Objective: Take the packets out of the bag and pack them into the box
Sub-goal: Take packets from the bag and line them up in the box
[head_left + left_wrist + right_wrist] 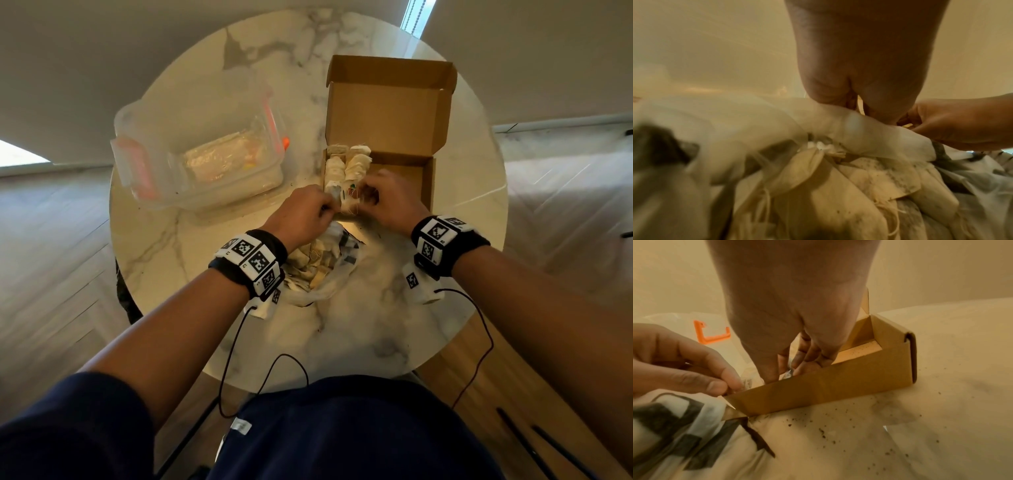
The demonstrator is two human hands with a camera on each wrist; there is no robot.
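The open cardboard box [406,178] stands on the table with two rows of pale packets [346,163] along its left side. Both hands meet at its near left corner. My left hand [326,209] pinches the edge of a packet [346,199] between thumb and forefinger; the same pinch shows in the right wrist view [731,387]. My right hand [364,198] reaches down inside the box [838,386], its fingers [807,356] curled round the same packet. The white printed bag [337,281] lies open just below the hands, with several more packets [828,186] in it.
A clear plastic container [205,150] with orange clips [711,335] sits left of the box. Dark crumbs [824,433] are scattered on the marble table [370,335] in front of the box. The box lid [387,116] stands up at the back.
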